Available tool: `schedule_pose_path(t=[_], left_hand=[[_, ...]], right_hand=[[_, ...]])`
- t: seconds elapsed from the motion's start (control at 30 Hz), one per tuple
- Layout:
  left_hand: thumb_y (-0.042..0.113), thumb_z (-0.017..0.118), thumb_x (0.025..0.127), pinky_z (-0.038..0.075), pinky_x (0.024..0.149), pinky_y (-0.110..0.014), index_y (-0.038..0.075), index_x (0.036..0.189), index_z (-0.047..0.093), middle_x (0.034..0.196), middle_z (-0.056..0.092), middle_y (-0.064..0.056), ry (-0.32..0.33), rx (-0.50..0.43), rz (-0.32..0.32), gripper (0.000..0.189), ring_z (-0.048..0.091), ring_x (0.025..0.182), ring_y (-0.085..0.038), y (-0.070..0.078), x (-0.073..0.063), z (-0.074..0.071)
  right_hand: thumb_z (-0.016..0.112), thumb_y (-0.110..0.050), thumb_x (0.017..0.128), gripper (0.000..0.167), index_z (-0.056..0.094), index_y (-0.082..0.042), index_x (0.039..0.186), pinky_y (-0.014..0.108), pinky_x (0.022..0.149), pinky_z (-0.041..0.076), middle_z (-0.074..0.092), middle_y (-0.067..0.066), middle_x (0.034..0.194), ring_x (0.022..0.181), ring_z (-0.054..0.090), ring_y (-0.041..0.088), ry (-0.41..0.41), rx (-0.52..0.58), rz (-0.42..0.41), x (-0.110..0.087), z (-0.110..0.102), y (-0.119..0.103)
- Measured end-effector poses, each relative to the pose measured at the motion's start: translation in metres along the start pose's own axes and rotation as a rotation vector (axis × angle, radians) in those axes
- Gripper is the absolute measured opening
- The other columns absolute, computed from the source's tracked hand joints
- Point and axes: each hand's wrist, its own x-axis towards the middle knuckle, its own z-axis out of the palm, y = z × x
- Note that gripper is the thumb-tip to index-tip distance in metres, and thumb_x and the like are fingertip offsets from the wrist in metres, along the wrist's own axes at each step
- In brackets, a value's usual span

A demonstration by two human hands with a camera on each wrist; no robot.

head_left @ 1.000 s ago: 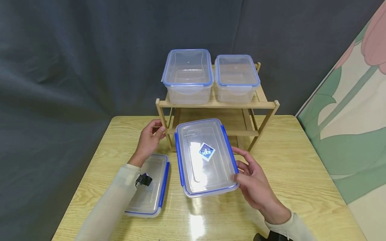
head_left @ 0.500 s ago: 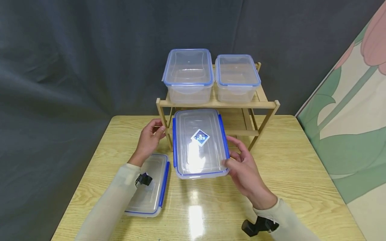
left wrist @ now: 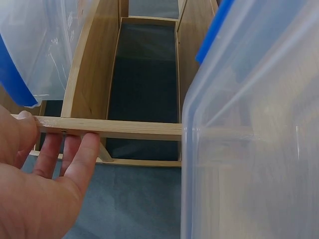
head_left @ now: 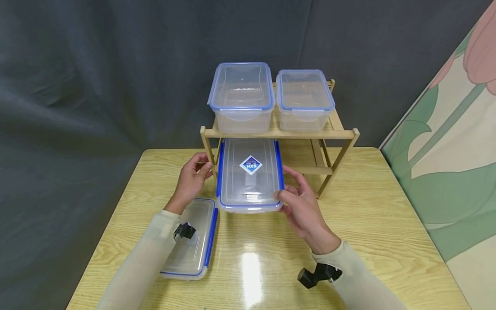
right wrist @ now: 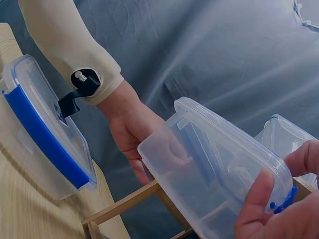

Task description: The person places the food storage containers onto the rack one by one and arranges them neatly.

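Observation:
A clear plastic food container (head_left: 240, 187) with blue side clips and a diamond sticker on its lid is gripped at its near right corner by my right hand (head_left: 306, 211), thumb on the lid. Its far end sits under the upper shelf of the two-tier wooden rack (head_left: 286, 134), hidden by that shelf's front rail. My left hand (head_left: 190, 181) holds the rack's front left leg (left wrist: 114, 127), thumb on one side and fingers on the other. A second flat container (head_left: 190, 254) with blue clips lies on the table below my left forearm, which partly covers it.
Two deeper lidded containers, a larger one (head_left: 242, 99) and a smaller one (head_left: 305, 101), stand side by side on the upper shelf. The rack is at the back of the wooden table (head_left: 387, 224), before a dark curtain (head_left: 116, 73).
My right hand has carried the container forward and left, levelling it as its far end went beneath the upper shelf. The left hand stays on the rack leg.

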Motion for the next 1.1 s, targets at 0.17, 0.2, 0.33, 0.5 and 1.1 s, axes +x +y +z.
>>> schedule_pose_path(t=[0.17, 0.2, 0.33, 0.5, 1.1], left_hand=[[0.011, 0.054, 0.11, 0.063, 0.1, -0.037, -0.001, 0.134, 0.058, 0.124, 0.059, -0.02, -0.001, -0.004, 0.006, 0.027, 0.063, 0.117, -0.03, -0.001, 0.0, 0.0], [0.011, 0.054, 0.11, 0.063, 0.101, -0.038, -0.001, 0.135, 0.058, 0.124, 0.059, -0.02, -0.002, -0.004, 0.007, 0.027, 0.063, 0.117, -0.03, -0.001, 0.001, 0.0], [0.011, 0.053, 0.111, 0.06, 0.104, -0.05, 0.001, 0.134, 0.058, 0.125, 0.059, -0.02, -0.004, -0.003, 0.005, 0.026, 0.063, 0.117, -0.031, 0.0, 0.0, 0.0], [0.011, 0.052, 0.111, 0.06, 0.105, -0.053, 0.001, 0.134, 0.058, 0.125, 0.059, -0.019, 0.008, 0.012, 0.009, 0.025, 0.064, 0.116, -0.028, 0.0, -0.001, 0.0], [0.006, 0.054, 0.11, 0.066, 0.091, -0.033, 0.0, 0.133, 0.061, 0.126, 0.062, -0.021, 0.029, 0.041, 0.016, 0.025, 0.064, 0.116, -0.031, -0.002, 0.001, 0.0]], right_hand=[[0.059, 0.012, 0.088, 0.077, 0.043, -0.018, 0.158, 0.022, 0.066, 0.056, 0.07, 0.004, 0.105, 0.087, 0.067, 0.016, 0.006, 0.017, 0.008, 0.006, 0.003, -0.002], [0.06, 0.012, 0.089, 0.077, 0.043, -0.018, 0.158, 0.022, 0.066, 0.056, 0.07, 0.004, 0.104, 0.087, 0.067, 0.016, 0.006, 0.024, 0.01, 0.007, 0.004, -0.002], [0.063, 0.011, 0.095, 0.07, 0.045, -0.016, 0.157, 0.021, 0.068, 0.059, 0.068, 0.001, 0.102, 0.085, 0.066, 0.013, 0.01, 0.051, 0.007, 0.009, 0.006, -0.005], [0.065, 0.009, 0.098, 0.063, 0.049, -0.014, 0.155, 0.018, 0.069, 0.062, 0.065, -0.001, 0.105, 0.085, 0.067, 0.01, 0.014, 0.085, -0.003, 0.009, 0.008, -0.007], [0.069, 0.01, 0.095, 0.064, 0.05, -0.009, 0.154, 0.022, 0.083, 0.065, 0.059, 0.001, 0.111, 0.093, 0.065, 0.013, 0.033, 0.129, -0.003, 0.026, 0.018, -0.006]])
